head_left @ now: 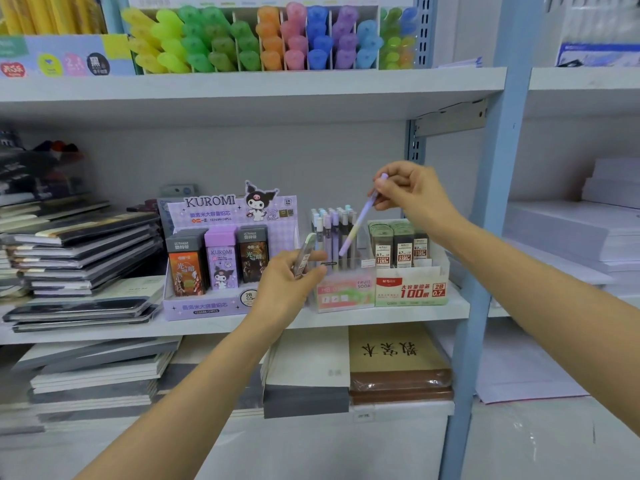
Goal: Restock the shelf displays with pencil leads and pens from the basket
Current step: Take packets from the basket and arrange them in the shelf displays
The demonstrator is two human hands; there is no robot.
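Observation:
My right hand (412,194) pinches the top of a pastel purple pen (358,221), which slants down with its tip among the upright pens (332,233) in the clear pen display box (344,292). My left hand (289,284) grips a small flat pencil lead case (305,254) just left of that box. A purple Kuromi lead display (221,258) stands to the left of the hand. To the right of the pens, a white and green 0.7 lead display (410,271) holds rows of dark lead cases. The basket is out of view.
Stacked notebooks (83,251) fill the left of the middle shelf (346,317). Highlighters (263,39) line the shelf above. Paper pads and a brown book (398,362) lie on the shelf below. A blue upright post (485,237) stands right of the displays, with paper reams (581,230) beyond.

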